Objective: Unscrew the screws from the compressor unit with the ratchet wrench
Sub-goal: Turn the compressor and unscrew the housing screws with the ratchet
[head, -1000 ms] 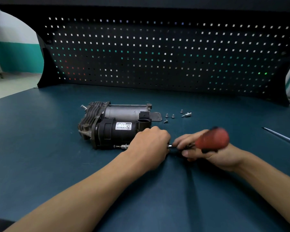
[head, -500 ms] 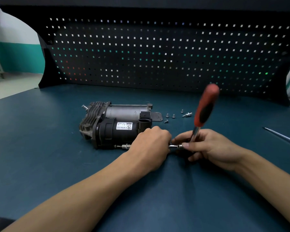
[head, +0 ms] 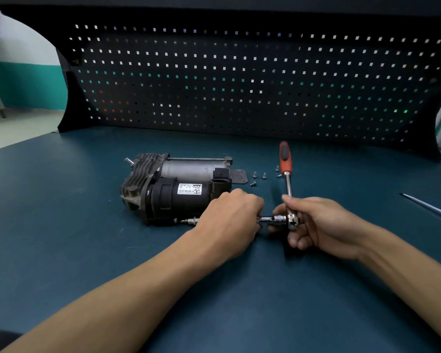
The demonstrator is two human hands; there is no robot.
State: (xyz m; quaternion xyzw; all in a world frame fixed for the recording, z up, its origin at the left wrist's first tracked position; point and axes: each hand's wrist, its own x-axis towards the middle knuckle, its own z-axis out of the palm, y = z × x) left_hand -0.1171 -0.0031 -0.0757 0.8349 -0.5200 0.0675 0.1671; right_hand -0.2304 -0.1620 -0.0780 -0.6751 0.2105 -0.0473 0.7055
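Observation:
The black and grey compressor unit (head: 178,188) lies on its side on the blue table (head: 61,225). My left hand (head: 231,220) curls over its right end and hides the spot where the wrench's extension bar (head: 267,219) meets it. My right hand (head: 316,222) grips the ratchet wrench (head: 288,182) near its head, fingers round the metal shaft. The red handle points up and away from me. Several loose screws (head: 259,177) lie on the table behind the compressor's right end.
A thin metal rod (head: 428,206) lies at the right edge of the table. A black pegboard (head: 239,80) stands along the back. A brass fitting (head: 190,220) sticks out of the compressor's near side.
The wrench handle has swung from lying flat to the right, up and over to pointing away from me. My right hand slid down to the wrench head. My left hand stayed put.

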